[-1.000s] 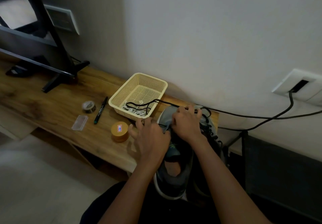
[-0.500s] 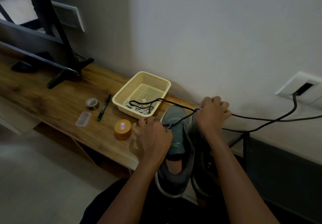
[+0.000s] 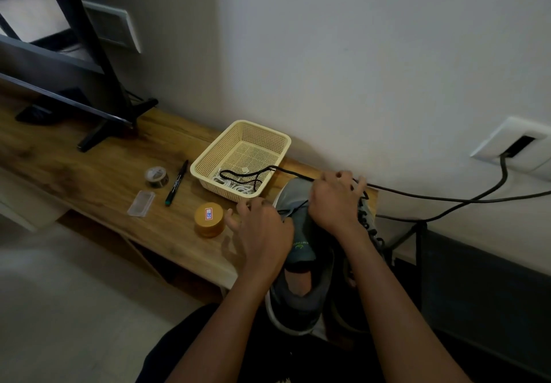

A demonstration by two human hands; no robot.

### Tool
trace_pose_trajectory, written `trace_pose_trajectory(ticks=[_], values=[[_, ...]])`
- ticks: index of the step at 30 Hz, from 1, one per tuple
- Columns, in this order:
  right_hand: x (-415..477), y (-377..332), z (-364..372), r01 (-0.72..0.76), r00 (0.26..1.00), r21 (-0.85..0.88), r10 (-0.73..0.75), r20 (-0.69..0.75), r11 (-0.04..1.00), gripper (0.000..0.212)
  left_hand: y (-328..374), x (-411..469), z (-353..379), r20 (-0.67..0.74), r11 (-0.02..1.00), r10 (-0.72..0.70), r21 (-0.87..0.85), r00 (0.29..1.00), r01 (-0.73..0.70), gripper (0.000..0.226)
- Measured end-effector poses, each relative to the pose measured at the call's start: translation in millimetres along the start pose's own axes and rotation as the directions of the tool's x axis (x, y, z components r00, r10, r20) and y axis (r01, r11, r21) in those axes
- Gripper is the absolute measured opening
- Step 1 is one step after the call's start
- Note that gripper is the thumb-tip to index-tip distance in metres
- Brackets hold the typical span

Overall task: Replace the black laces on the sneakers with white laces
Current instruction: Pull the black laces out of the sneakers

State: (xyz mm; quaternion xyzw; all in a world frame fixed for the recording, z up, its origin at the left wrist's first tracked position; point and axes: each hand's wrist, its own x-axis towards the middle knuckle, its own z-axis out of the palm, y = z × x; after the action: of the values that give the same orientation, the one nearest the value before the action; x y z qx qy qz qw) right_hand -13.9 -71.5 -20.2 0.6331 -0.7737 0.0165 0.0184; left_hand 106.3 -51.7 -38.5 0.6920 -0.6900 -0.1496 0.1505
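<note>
Table (image 3: 89, 174) runs along the wall, TV stand (image 3: 116, 123) at its far left. Two grey sneakers (image 3: 301, 302) stand side by side at the table's right end, heels toward the person, toes near the wall. Basket (image 3: 253, 156) sits just left of the toes. Left hand (image 3: 262, 230) rests on the left shoe's near side, fingers spread and lightly bent, holding nothing. Right hand (image 3: 337, 200) is over the front of the shoes, fingers curled close together on the black lace (image 3: 293, 173). The lace runs taut from that grip over the basket rim, and its loose end loops inside on the white laces (image 3: 235, 186). The right shoe shows black lacing beside the right wrist. Wall cable (image 3: 447, 199) passes behind the right hand. Left of the basket, nearest to farthest from it: jar (image 3: 209, 218), marker (image 3: 177, 183), tape (image 3: 156, 176), clear case (image 3: 141, 203).
</note>
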Motion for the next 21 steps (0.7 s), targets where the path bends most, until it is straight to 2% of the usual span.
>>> trace_pose_trajectory(ticks=[3,5,7,10,13,15,18,21], values=[[5,18,-9,-0.210,0.974,0.011,0.210,-0.082,0.978,0.021,0,1,0,0.001,1.000,-0.013,-0.014,1.000,0.013,0.028],[5,25,-10,-0.340,0.935,0.066,0.344,-0.085,0.938,0.021,0,1,0,0.001,1.000,-0.014,-0.021,1.000,0.014,0.027],[5,25,-8,-0.380,0.918,0.112,0.389,-0.073,0.918,0.022,0,1,1,-0.002,1.000,-0.007,-0.020,1.000,0.007,0.027],[6,24,-8,-0.307,0.937,0.173,0.329,-0.119,0.936,0.024,1,1,1,-0.001,1.000,-0.004,-0.012,1.000,0.004,0.027],[8,17,-10,-0.094,0.984,0.242,0.127,-0.124,0.966,0.025,0,1,2,0.004,1.000,0.000,0.004,1.000,0.000,0.029],[6,9,-7,0.007,0.999,0.212,0.003,-0.050,0.977,0.016,0,2,4,0.002,1.000,0.001,0.016,1.000,-0.001,0.029],[2,3,2,0.032,0.994,0.157,-0.048,0.101,0.987,0.012,0,2,5,-0.008,1.000,0.001,0.013,1.000,-0.001,0.029],[2,5,5,0.014,0.996,0.126,-0.025,0.082,0.992,0.013,0,2,5,-0.005,1.000,-0.006,0.008,1.000,0.006,0.029]])
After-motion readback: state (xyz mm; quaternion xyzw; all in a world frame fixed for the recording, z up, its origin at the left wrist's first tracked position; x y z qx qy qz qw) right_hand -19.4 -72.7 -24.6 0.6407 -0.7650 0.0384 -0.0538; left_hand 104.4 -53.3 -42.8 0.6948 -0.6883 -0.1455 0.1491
